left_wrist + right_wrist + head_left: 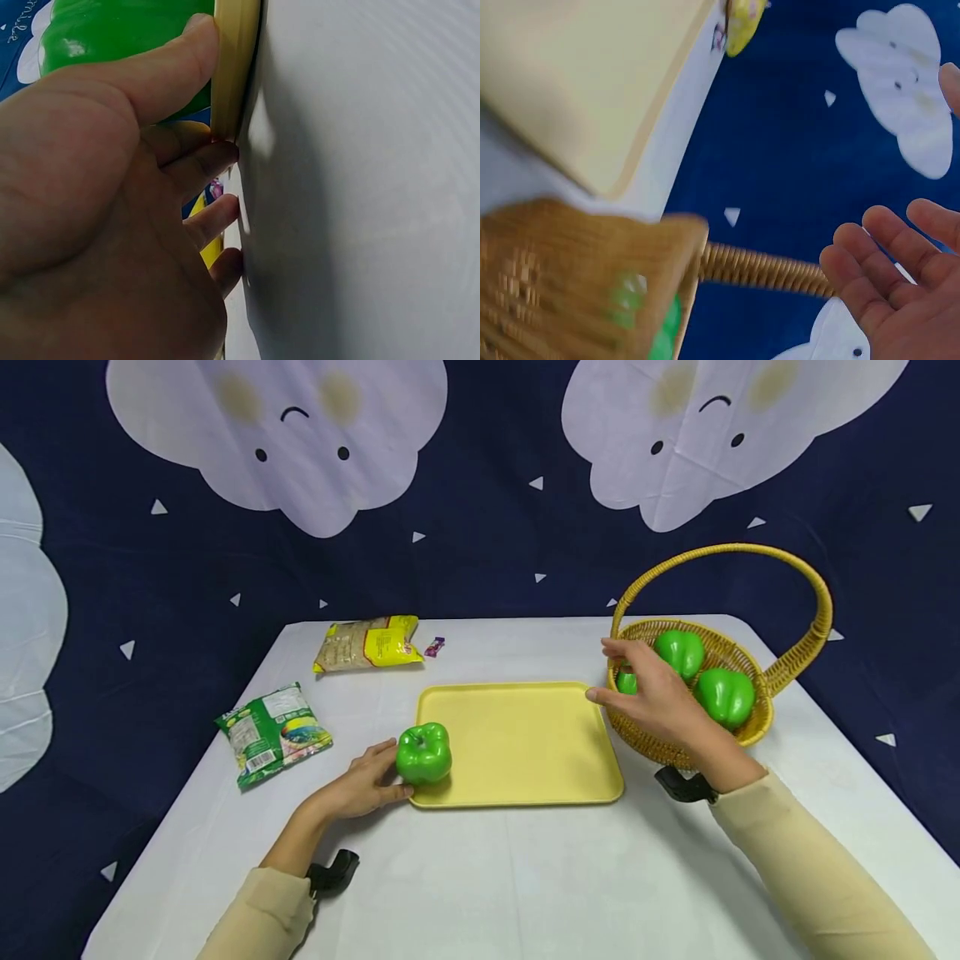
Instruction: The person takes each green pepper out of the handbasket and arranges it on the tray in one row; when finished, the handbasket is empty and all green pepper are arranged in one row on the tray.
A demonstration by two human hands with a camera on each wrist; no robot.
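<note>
White cloth covers the table (487, 877), and a person in cream sleeves works across it with both hands. Just beyond the left hand (360, 789) sits a glossy green bell pepper (424, 753), at the left end of a shallow yellow rectangular tray (525, 743). That hand is moderately spread, thumb apart from its fingers and at the tray's rim; whether it touches the pepper I cannot tell. The pepper stands upright, lobed and shiny, its stem on top.

Over the near left rim of a woven tan basket (645, 739) with a tall arched handle hangs the right hand (656, 697), thumb and fingers parted wide, holding nothing. Green bell peppers (725, 697) lie inside the basket, one partly hidden behind the fingers.

Left of the tray lies a green printed packet (277, 731); farther back, a yellow and clear bag (371, 643) beside a small purple wrapped sweet (435, 647). Behind hangs a navy backdrop (495, 568) with white clouds and triangles.
</note>
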